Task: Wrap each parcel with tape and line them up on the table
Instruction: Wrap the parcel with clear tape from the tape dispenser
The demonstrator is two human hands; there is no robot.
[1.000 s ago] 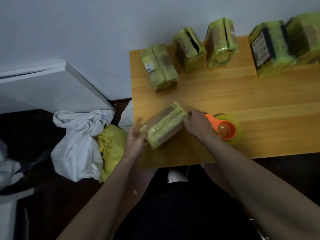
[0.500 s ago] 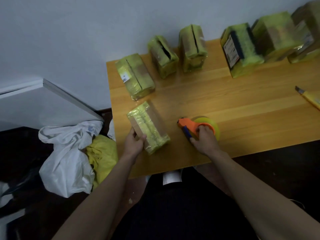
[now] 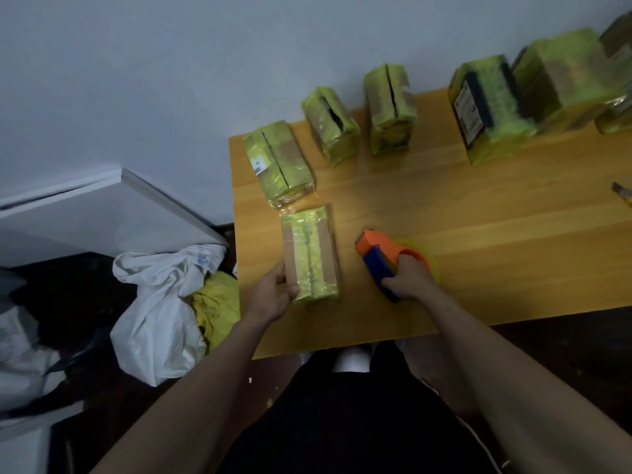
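I am holding the near parcel (image 3: 309, 254) on the tabletop (image 3: 478, 213) with my left hand (image 3: 270, 295), fingers curled on its corner. My right hand (image 3: 408, 280) is gripping the tape dispenser (image 3: 379, 256).

Home room, wooden table (image 3: 478, 234), laundry pile (image 3: 164, 302) on floor

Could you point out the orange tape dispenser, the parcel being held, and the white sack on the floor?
Orange and blue tape dispenser (image 3: 374, 246): head view, orange front end.
Yellow-taped cardboard parcel (image 3: 311, 254): head view, top face.
White cloth sack (image 3: 155, 323): head view, bulging middle.
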